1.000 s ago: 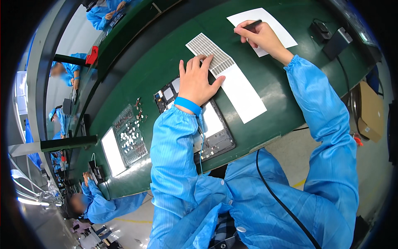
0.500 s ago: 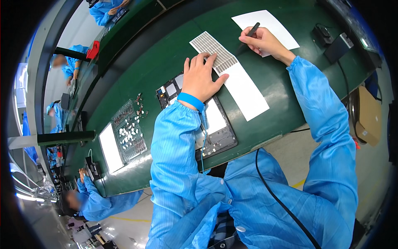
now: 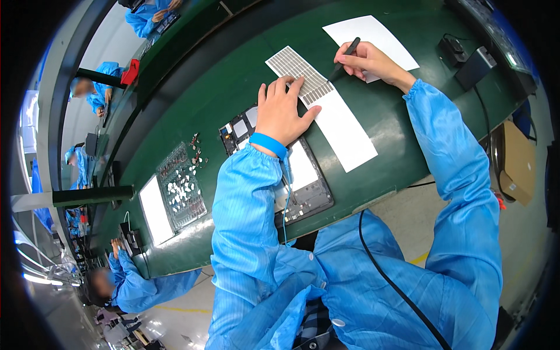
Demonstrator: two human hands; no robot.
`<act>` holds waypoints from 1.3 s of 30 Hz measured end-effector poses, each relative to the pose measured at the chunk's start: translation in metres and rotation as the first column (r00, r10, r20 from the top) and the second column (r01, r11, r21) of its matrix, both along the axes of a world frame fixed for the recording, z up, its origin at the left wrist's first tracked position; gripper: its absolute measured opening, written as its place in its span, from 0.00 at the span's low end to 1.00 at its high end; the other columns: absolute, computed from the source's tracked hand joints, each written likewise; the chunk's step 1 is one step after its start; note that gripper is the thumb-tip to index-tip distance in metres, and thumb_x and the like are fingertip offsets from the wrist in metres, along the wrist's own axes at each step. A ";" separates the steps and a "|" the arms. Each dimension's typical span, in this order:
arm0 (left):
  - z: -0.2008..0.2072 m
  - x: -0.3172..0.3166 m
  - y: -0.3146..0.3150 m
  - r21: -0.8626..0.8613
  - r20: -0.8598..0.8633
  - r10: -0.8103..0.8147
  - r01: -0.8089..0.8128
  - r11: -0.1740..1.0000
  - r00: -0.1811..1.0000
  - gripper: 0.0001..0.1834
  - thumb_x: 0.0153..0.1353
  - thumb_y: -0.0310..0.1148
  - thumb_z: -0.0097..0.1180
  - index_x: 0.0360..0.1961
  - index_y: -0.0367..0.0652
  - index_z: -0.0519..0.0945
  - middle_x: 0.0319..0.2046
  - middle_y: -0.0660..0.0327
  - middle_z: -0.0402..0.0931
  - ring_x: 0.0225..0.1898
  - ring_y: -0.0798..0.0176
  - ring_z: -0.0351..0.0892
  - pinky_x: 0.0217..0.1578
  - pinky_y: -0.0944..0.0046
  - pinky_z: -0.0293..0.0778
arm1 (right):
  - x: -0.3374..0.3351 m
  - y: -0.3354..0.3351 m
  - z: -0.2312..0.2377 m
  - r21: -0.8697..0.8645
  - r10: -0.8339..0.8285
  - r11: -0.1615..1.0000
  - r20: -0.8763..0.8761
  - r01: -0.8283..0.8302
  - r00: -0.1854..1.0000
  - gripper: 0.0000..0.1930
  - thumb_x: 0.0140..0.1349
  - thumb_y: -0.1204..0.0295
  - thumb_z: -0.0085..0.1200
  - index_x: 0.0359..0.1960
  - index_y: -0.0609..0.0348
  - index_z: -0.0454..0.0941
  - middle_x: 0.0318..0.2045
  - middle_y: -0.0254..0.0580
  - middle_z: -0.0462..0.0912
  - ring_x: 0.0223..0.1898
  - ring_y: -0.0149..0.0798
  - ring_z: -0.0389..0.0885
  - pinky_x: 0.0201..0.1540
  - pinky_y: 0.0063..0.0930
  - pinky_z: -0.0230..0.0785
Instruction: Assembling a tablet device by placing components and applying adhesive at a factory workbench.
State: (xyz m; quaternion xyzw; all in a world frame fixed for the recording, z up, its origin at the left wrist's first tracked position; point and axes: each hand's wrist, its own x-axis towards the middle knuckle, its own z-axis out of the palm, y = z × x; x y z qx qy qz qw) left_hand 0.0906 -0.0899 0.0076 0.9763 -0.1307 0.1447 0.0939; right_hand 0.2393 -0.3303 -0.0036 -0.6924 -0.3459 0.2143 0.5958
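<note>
My left hand (image 3: 281, 111) lies spread, fingertips resting on a long sticker sheet (image 3: 298, 69), with a blue wrist strap on its wrist. The sheet has rows of small grey-brown strips at its far end and a bare white part nearer me. Between the fingers of my right hand (image 3: 373, 63) is a pair of slim black tweezers (image 3: 351, 48), tilted, their tip close to the sheet's right edge. Whether the tip touches the sheet I cannot tell. Partly hidden below my left hand and sleeve is an opened tablet-like device (image 3: 315, 195) with bare inner parts.
A white paper (image 3: 379, 41) lies beyond my right hand. To the left are a clear tray (image 3: 185, 201) with small white and dark pieces and a white panel (image 3: 156, 210). Dark boxes (image 3: 475, 69) stand far right. Co-workers in blue sit along the left.
The tweezers in my right hand have tipped more upright and moved left, their tip now at the sheet's edge. My left hand stays almost in place.
</note>
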 end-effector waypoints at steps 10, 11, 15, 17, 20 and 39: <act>-0.001 -0.001 0.001 -0.012 -0.001 0.001 -0.001 1.000 1.000 0.36 0.56 0.55 0.61 0.61 0.45 0.74 0.56 0.50 0.70 0.59 0.46 0.67 0.67 0.45 0.53 | -0.005 0.000 0.007 -0.036 -0.006 0.999 0.010 0.006 1.000 0.13 0.70 0.60 0.53 0.43 0.56 0.77 0.23 0.31 0.77 0.19 0.20 0.71 0.21 0.13 0.62; 0.000 -0.001 0.001 -0.006 0.003 0.001 -0.001 1.000 1.000 0.36 0.56 0.55 0.61 0.61 0.45 0.74 0.56 0.50 0.70 0.59 0.46 0.67 0.67 0.45 0.53 | -0.003 0.000 0.006 -0.044 0.001 0.999 -0.009 -0.001 1.000 0.14 0.69 0.59 0.53 0.43 0.57 0.77 0.23 0.32 0.78 0.19 0.20 0.72 0.21 0.13 0.63; -0.002 -0.001 0.002 -0.025 -0.013 0.007 -0.008 1.000 1.000 0.36 0.56 0.55 0.61 0.61 0.44 0.74 0.56 0.50 0.70 0.59 0.46 0.67 0.67 0.45 0.53 | -0.003 0.000 0.008 -0.099 0.001 0.995 -0.016 -0.003 1.000 0.14 0.69 0.59 0.54 0.43 0.58 0.78 0.24 0.34 0.80 0.20 0.22 0.75 0.22 0.14 0.66; -0.001 -0.001 0.001 -0.011 -0.006 0.006 -0.006 1.000 1.000 0.36 0.56 0.55 0.61 0.61 0.44 0.75 0.56 0.50 0.70 0.59 0.46 0.67 0.67 0.45 0.53 | -0.003 0.000 0.006 -0.107 -0.003 0.994 -0.009 0.002 1.000 0.14 0.69 0.60 0.55 0.43 0.58 0.78 0.25 0.34 0.80 0.20 0.22 0.75 0.22 0.14 0.67; 0.000 -0.001 0.001 -0.014 -0.013 0.001 -0.001 1.000 1.000 0.37 0.56 0.56 0.60 0.61 0.43 0.74 0.56 0.50 0.69 0.60 0.46 0.67 0.67 0.44 0.52 | -0.004 0.000 0.007 -0.112 -0.015 0.994 -0.022 0.012 1.000 0.13 0.68 0.62 0.56 0.42 0.59 0.78 0.25 0.34 0.80 0.20 0.22 0.74 0.23 0.14 0.68; 0.005 -0.004 -0.005 -0.035 -0.064 -0.022 0.020 0.999 0.998 0.23 0.59 0.45 0.61 0.57 0.64 0.76 0.50 0.52 0.69 0.59 0.46 0.66 0.64 0.26 0.47 | -0.009 0.003 0.011 -0.056 -0.034 0.998 -0.073 0.030 0.997 0.13 0.66 0.62 0.58 0.41 0.60 0.77 0.28 0.37 0.83 0.21 0.22 0.77 0.24 0.14 0.69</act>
